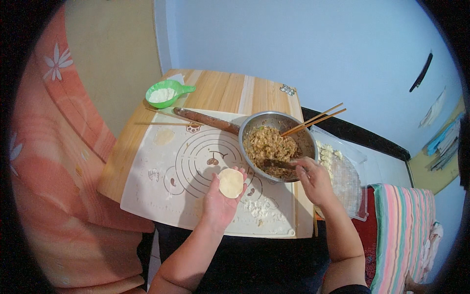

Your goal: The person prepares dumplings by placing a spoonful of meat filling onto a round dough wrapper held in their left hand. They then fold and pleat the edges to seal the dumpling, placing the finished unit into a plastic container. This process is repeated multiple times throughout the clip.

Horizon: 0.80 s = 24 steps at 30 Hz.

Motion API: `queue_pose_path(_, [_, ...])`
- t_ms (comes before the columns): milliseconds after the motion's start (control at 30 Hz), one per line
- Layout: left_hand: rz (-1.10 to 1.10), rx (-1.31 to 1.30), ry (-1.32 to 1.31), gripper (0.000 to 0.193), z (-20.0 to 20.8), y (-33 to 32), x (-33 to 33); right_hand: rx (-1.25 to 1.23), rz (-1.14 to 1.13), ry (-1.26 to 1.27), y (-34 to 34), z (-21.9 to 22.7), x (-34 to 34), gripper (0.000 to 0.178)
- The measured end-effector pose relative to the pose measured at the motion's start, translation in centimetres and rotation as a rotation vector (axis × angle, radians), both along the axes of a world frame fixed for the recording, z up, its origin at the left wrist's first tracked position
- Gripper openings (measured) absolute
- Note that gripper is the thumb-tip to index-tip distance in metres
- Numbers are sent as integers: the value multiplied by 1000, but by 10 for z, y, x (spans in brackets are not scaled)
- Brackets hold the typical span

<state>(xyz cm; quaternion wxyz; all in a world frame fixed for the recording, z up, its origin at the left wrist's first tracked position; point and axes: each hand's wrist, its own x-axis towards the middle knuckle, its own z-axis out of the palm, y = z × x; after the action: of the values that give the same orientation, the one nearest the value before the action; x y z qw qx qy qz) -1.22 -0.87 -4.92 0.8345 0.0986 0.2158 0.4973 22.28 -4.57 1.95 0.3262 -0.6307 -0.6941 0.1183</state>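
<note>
A round, pale dumpling wrapper (231,183) lies flat across the fingers of my left hand (221,201), which holds it palm up above the white pastry mat (147,193). My right hand (314,179) is closed round a flat, dark spreader (279,164), its tip in the meat filling (270,143). That filling sits in a steel bowl (313,147) on the right of the mat. Two wooden chopsticks (320,118) lean out over the bowl's far right rim.
A rolling pin (205,119) lies left of the bowl, with a thin stick (166,124) beside it. At the far left stands a green scoop (183,89) of flour. Small dough pieces (259,208) lie near the front. A clear tray (363,196) with folded dumplings (325,157) is at right.
</note>
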Motion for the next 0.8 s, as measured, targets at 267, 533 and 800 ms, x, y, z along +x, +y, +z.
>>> queue_pose_path(267, [58, -47, 37, 49, -4, 0, 5, -61, 22, 70, 1, -5, -7, 20])
queue_pose_path(533, [18, -48, 34, 48, -1, 1, 11, 152, 21, -84, 42, -16, 3, 19])
queue_pose_path(800, [42, -53, 39, 47, -4, 0, 8, 17, -82, -194, -4, 28, 29, 18])
